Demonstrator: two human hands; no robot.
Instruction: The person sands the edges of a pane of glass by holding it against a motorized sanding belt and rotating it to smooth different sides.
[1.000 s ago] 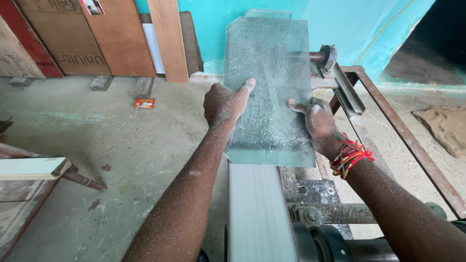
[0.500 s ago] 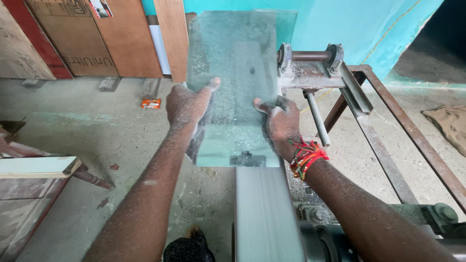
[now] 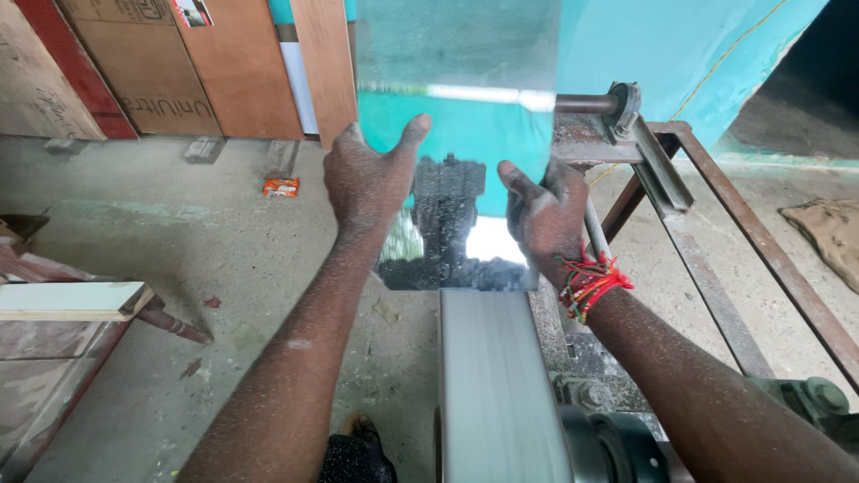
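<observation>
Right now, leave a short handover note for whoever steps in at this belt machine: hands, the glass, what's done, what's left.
Left hand: flat behind the glass pane, thumb on its face.
Right hand: grip on the pane's right edge.
Pane: tilted nearly upright, bottom edge just above the belt, not clearly touching.
Done: cannot tell which edges are ground.
Left: probably bring the bottom edge to the belt; keep both hands on.

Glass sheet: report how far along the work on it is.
Done: cannot tell which edges are ground; the glass sheet shows dust and specks. In hand: the left hand and right hand hold the sheet tilted up, its lower edge at the far end of the belt. Left: which edges remain cannot be told.
</observation>
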